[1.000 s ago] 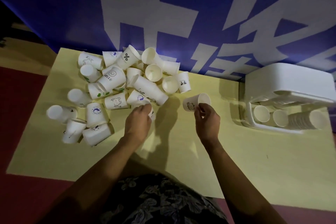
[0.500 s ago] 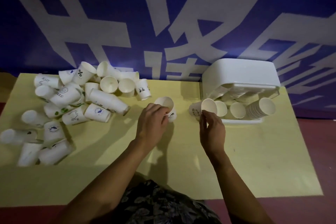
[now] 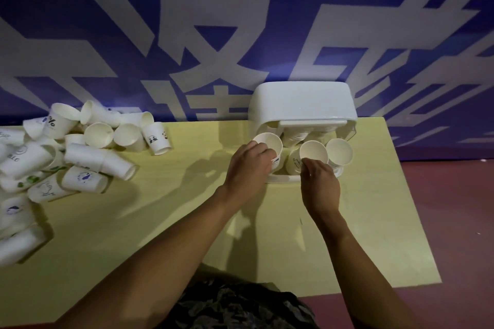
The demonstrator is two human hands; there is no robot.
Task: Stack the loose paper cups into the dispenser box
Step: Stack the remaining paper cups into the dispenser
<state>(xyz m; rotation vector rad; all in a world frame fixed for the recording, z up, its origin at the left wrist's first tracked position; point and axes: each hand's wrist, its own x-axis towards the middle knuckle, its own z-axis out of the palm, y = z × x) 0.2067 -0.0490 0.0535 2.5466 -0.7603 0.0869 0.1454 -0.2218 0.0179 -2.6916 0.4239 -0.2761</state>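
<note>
Event or exhibition space: large printed banner behind table.

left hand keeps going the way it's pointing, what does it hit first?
Probably the dispenser box. The left hand, gripping a paper cup, points up and right at the box's open front, so that cup likely meets the stacks inside first. Depth is unclear.

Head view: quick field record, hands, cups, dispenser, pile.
left hand: grips a cup at the dispenser's left slot
right hand: pinches a second cup at the middle slot
dispenser box: white, at the table's far edge, a cup stack in the right slot
loose cups: piled on the table's left
</note>
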